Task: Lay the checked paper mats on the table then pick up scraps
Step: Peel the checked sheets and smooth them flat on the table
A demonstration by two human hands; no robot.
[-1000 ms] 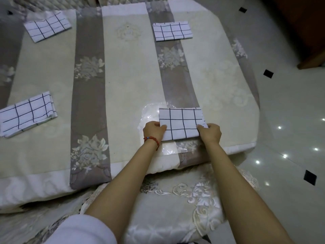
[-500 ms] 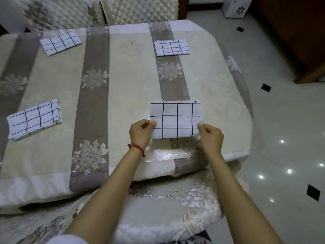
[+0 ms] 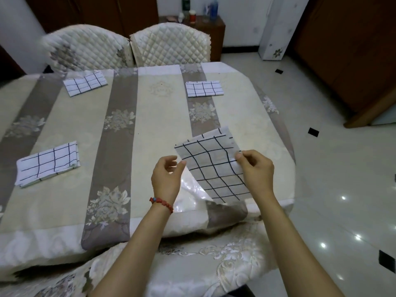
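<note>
I hold one checked paper mat (image 3: 212, 166) in the air over the table's (image 3: 150, 116) near right part; it hangs tilted and partly unfolded. My right hand (image 3: 256, 170) pinches its right edge. The curled fingers of my left hand (image 3: 166, 179) are apart, with one fingertip just at the mat's left edge. Three folded checked mats lie flat on the striped tablecloth: one at the far left (image 3: 85, 84), one at the far right (image 3: 204, 88) and one at the near left (image 3: 48, 163).
A crumpled clear plastic sheet (image 3: 188, 191) lies on the cloth under the held mat. Two quilted chairs (image 3: 171, 43) stand at the far side, a covered chair (image 3: 192, 264) right in front of me. Shiny tiled floor (image 3: 334, 189) runs along the right; a cabinet with bottles (image 3: 192, 18) stands behind.
The mat has come up off the table and opened from its fold, hanging tilted. My left hand has loosened from its left edge. The view has tipped up toward the chairs.
</note>
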